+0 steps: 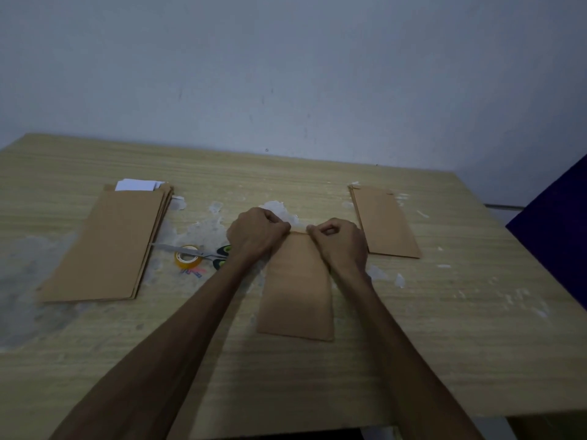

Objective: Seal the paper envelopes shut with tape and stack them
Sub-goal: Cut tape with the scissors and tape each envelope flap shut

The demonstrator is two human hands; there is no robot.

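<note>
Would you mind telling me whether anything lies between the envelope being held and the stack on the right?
Nothing visible does: only bare table lies between the envelope and the right stack, with the right hand at the envelope's top.

Dim wooden table [413,344], grey wall [286,74]

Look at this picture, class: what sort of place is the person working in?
Probably a plain indoor workroom or home desk: a worn wood-grain table against a bare pale wall, with brown envelope stacks, a tape roll and scissors laid out for manual packing.
</note>
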